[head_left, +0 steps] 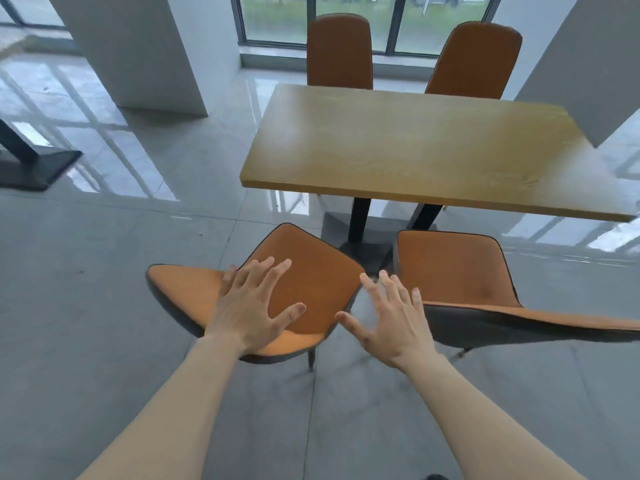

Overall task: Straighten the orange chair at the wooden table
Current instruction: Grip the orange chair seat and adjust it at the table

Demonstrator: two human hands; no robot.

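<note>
An orange chair (311,271) stands turned at an angle on the near side of the wooden table (415,147), its seat corner pointing at the table's black pedestal. My left hand (252,306) hovers over the chair's backrest top with fingers spread, holding nothing. My right hand (391,317) is open too, fingers apart, in the gap between this chair and the second near orange chair (453,268).
Two more orange chairs (339,50) (478,60) stand at the table's far side by the window. A white pillar (138,46) rises at the left, another (595,64) at the right. A dark table base (31,164) sits far left on the glossy tiled floor.
</note>
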